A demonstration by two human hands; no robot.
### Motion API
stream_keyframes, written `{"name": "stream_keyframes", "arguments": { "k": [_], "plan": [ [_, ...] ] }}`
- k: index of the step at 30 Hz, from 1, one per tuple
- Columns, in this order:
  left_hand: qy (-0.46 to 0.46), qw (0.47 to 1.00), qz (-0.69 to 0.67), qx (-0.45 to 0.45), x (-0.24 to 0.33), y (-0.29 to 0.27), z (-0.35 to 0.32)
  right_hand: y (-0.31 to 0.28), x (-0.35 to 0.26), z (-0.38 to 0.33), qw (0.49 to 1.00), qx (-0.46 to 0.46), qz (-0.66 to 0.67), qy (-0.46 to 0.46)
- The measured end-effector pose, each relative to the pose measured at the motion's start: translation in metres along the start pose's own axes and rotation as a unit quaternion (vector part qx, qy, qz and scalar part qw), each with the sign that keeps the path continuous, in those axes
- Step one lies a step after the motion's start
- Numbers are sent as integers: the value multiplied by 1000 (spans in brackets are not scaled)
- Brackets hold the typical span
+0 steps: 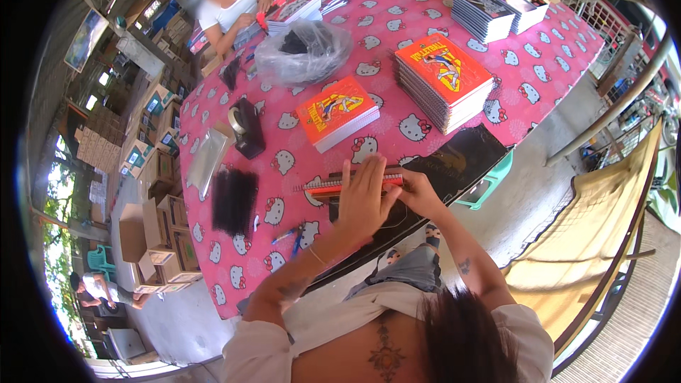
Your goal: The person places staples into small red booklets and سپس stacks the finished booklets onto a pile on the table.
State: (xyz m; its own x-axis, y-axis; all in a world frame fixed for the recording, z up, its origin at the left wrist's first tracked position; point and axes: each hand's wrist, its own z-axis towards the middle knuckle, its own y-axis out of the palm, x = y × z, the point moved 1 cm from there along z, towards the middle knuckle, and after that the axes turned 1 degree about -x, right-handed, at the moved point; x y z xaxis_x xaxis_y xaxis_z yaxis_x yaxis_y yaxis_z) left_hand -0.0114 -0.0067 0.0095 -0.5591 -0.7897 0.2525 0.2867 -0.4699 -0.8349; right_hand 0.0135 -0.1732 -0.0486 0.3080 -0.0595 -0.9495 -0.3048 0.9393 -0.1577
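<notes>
A spiral notebook with a red-orange cover and a coil along its edge is seen nearly edge-on at the table's near edge. My left hand lies across its middle, fingers stretched out and pressed together over it. At the notebook's right end, my right hand is closed around the corner, its fingertips partly hidden. Beneath both hands is a worn black board. Just beyond sits a short stack of orange-covered books. A taller stack of spiral notebooks stands to its right.
Left on the pink patterned table are a tape dispenser, clear plastic sleeves, a black bundle of thin strands and pens. A plastic bag lies farther back. Another person works at the far left.
</notes>
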Motion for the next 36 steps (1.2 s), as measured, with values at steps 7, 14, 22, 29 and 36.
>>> {"name": "stream_keyframes", "arguments": {
  "k": [7,14,22,29,36],
  "plan": [
    [36,997,-58,-20,-22,-2,10,-45,-29,11,997,-49,6,58],
    [19,996,-62,-53,-18,-7,14,-53,-37,36,978,-153,-115,-83],
    [-189,963,-166,-97,-16,-66,59,-31,-92,18,963,166,-185,-102],
    [130,980,-86,127,41,-105,250,-148,-167,56,993,111,13,-32],
    [6,996,-90,-12,-39,60,352,-304,-58,170,998,-4,57,29]
  ]
}}
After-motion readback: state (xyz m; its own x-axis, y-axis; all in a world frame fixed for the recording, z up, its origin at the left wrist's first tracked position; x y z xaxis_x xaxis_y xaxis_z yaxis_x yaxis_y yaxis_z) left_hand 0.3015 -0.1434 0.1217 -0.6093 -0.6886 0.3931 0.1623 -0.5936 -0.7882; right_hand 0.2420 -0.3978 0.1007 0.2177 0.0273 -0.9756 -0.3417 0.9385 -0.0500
